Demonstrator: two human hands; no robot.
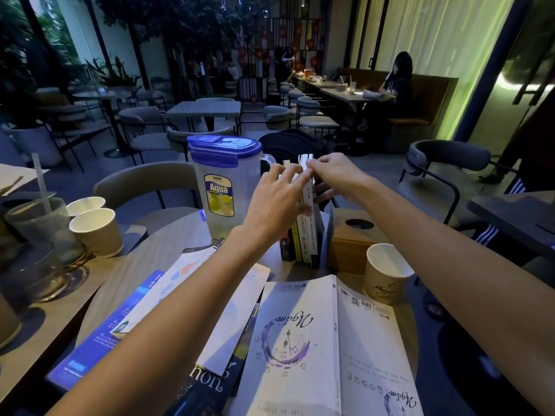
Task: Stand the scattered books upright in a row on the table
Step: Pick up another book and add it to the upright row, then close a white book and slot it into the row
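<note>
Both your hands — left hand, right hand — grip the top of a white book in the upright row. Other books lie flat on the bench — nearer you.

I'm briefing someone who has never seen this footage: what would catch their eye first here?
Two bare arms reach to the table's middle, where the left hand and right hand press on a short row of upright books between a blue-lidded pitcher and a wooden tissue box. Nearest the camera, a white book lies open, cover up, beside other flat books.
</note>
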